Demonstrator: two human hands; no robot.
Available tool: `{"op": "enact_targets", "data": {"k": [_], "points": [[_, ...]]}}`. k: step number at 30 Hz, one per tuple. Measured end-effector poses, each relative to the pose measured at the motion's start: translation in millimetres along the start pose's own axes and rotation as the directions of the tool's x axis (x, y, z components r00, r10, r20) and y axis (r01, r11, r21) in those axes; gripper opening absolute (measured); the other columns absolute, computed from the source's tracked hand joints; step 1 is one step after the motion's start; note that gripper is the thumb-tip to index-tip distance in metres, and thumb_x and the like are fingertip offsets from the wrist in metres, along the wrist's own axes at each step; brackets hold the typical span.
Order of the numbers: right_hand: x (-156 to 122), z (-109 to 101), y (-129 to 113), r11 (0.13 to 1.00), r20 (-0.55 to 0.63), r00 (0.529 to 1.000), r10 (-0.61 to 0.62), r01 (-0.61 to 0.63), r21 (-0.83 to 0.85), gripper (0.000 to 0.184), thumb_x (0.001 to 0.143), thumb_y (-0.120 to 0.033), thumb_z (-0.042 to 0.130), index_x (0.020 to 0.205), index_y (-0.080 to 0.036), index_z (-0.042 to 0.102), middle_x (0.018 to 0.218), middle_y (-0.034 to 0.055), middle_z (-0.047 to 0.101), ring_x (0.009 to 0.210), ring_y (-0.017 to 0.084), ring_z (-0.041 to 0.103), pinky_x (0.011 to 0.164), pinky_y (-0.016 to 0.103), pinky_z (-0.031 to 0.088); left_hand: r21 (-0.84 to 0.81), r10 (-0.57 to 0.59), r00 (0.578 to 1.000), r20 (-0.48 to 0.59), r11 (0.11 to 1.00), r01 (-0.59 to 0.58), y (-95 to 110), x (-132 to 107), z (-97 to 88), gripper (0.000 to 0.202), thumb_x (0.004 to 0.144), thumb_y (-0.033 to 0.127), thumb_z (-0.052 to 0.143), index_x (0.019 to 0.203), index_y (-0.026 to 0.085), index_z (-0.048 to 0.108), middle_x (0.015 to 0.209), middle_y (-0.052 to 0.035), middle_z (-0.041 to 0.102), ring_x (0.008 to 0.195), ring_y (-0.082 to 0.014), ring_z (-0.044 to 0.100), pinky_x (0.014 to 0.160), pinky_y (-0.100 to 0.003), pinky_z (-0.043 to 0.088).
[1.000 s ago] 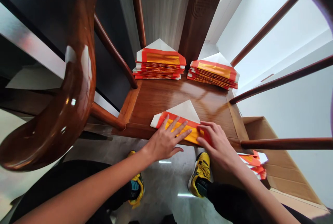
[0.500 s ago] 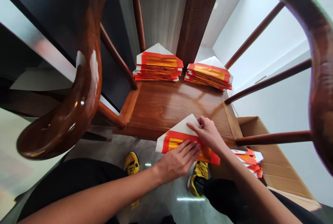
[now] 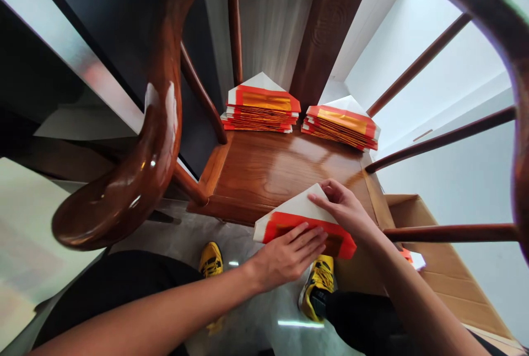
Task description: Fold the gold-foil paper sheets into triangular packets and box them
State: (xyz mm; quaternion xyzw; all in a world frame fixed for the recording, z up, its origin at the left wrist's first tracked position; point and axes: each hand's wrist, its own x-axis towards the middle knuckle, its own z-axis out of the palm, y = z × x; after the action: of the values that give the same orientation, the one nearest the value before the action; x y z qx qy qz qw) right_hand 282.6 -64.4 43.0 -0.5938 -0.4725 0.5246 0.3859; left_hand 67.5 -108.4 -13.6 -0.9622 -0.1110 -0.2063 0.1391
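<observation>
A folded sheet of white paper with a red and gold band (image 3: 281, 224) is held at the front edge of the wooden chair seat (image 3: 260, 171). My right hand (image 3: 345, 207) is closed on its upper right edge, thumb in front and the other fingers behind. Across the lower band lies my left hand (image 3: 287, 254), fingers stretched out and slightly spread over the paper; its thumb is hidden. Towards the back of the seat stand two piles of similarly folded papers, a left pile (image 3: 262, 108) and a right pile (image 3: 341, 124).
Glossy curved armrests, a left one (image 3: 119, 190) and a right one (image 3: 496, 36), frame the seat with their spindles. An open cardboard box (image 3: 458, 284) with red and white paper in it stands at the lower right. Yellow shoes (image 3: 318, 284) are on the floor below.
The view has shifted, so the chair and piles appear further right. My right hand keeps its hold. The gold band looks darker now, its angle to the light having changed.
</observation>
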Motion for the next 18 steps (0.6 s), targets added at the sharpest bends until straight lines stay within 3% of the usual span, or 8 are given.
{"op": "enact_targets", "data": {"k": [2, 3, 5, 7, 8, 11, 14, 18], "points": [[0.0, -1.0, -2.2, 0.998, 0.001, 0.999, -0.036, 0.036, 0.045, 0.059, 0.074, -0.056, 0.088, 0.117, -0.028, 0.058, 0.083, -0.0023, 0.067, 0.072, 0.017, 0.06, 0.064, 0.03, 0.047, -0.107, -0.067, 0.989, -0.131, 0.993, 0.054, -14.4, 3.9, -10.4, 0.046, 0.106, 0.027, 0.052, 0.149, 0.012, 0.057, 0.162, -0.0091, 0.052, 0.152, -0.0244, 0.044, 0.129, -0.042, 0.033], [-0.1, -1.4, -3.2, 0.997, 0.009, 0.998, -0.054, 0.054, 0.047, 0.066, 0.075, -0.055, 0.088, 0.127, -0.028, 0.057, 0.084, -0.0025, 0.068, 0.074, 0.018, 0.061, 0.066, 0.031, 0.048, -0.174, -0.177, 0.967, -0.182, 0.974, 0.145, -22.3, 6.2, -15.8, 0.047, 0.105, 0.029, 0.053, 0.149, 0.012, 0.056, 0.161, -0.0097, 0.053, 0.151, -0.0243, 0.045, 0.128, -0.042, 0.035], [-0.3, -1.8, -4.5, 0.996, 0.036, 0.996, -0.087, 0.087, 0.01, 0.066, 0.077, -0.053, 0.088, 0.132, -0.026, 0.06, 0.087, -0.0009, 0.069, 0.08, 0.018, 0.062, 0.072, 0.032, 0.05, -0.316, -0.472, 0.864, -0.174, 0.858, 0.405, -38.5, 11.4, -25.4, 0.051, 0.105, 0.036, 0.057, 0.149, 0.011, 0.053, 0.156, -0.0139, 0.057, 0.146, -0.0267, 0.05, 0.123, -0.044, 0.041], [-0.1, -1.4, -5.0, 0.992, 0.056, 0.991, -0.12, 0.122, -0.041, 0.051, 0.079, -0.05, 0.087, 0.119, -0.024, 0.07, 0.093, 0.0015, 0.07, 0.086, 0.018, 0.062, 0.078, 0.032, 0.05, -0.429, -0.679, 0.734, -0.004, 0.665, 0.612, -53.1, 16.2, -32.0, 0.047, 0.106, 0.041, 0.056, 0.143, 0.013, 0.057, 0.14, -0.0146, 0.068, 0.13, -0.0276, 0.063, 0.111, -0.045, 0.051], [0.3, -0.8, -5.0, 0.989, 0.06, 0.989, -0.137, 0.14, -0.056, 0.044, 0.079, -0.049, 0.087, 0.112, -0.024, 0.073, 0.095, 0.0023, 0.071, 0.088, 0.018, 0.062, 0.08, 0.032, 0.051, -0.465, -0.709, 0.697, 0.107, 0.584, 0.666, -59.1, 18.1, -33.9, 0.04, 0.108, 0.042, 0.053, 0.136, 0.015, 0.062, 0.129, -0.012, 0.074, 0.119, -0.0266, 0.068, 0.104, -0.043, 0.054], [1.6, 1.9, -5.7, 0.982, 0.059, 0.982, -0.182, 0.184, -0.049, 0.035, 0.079, -0.046, 0.089, 0.102, -0.024, 0.075, 0.098, 0.0028, 0.073, 0.091, 0.018, 0.063, 0.083, 0.032, 0.051, -0.537, -0.657, 0.679, 0.328, 0.462, 0.706, -70.4, 21.1, -34.7, 0.026, 0.11, 0.036, 0.049, 0.108, 0.021, 0.07, 0.1, -0.0025, 0.079, 0.095, -0.022, 0.075, 0.087, -0.035, 0.056], [1.4, 5.7, -8.8, 0.979, 0.038, 0.979, -0.2, 0.202, -0.033, 0.033, 0.078, -0.046, 0.089, 0.098, -0.024, 0.076, 0.097, 0.0028, 0.074, 0.089, 0.018, 0.064, 0.081, 0.031, 0.051, -0.563, -0.649, 0.661, 0.376, 0.407, 0.719, -74.1, 22.1, -32.2, 0.022, 0.11, 0.035, 0.051, 0.102, 0.023, 0.068, 0.095, -0.0002, 0.079, 0.091, -0.0212, 0.077, 0.077, -0.03, 0.052], [-2.0, 12.7, -14.4, 0.99, -0.031, 0.99, -0.137, 0.136, -0.037, 0.036, 0.084, -0.057, 0.081, 0.092, -0.022, 0.077, 0.082, 0.0019, 0.072, 0.071, 0.015, 0.059, 0.064, 0.028, 0.046, -0.602, -0.691, 0.643, 0.33, 0.37, 0.707, -74.0, 22.9, -30.8, 0.017, 0.108, 0.032, 0.054, 0.1, 0.024, 0.067, 0.093, 0.0021, 0.079, 0.085, -0.0186, 0.077, 0.073, -0.027, 0.049]]}}
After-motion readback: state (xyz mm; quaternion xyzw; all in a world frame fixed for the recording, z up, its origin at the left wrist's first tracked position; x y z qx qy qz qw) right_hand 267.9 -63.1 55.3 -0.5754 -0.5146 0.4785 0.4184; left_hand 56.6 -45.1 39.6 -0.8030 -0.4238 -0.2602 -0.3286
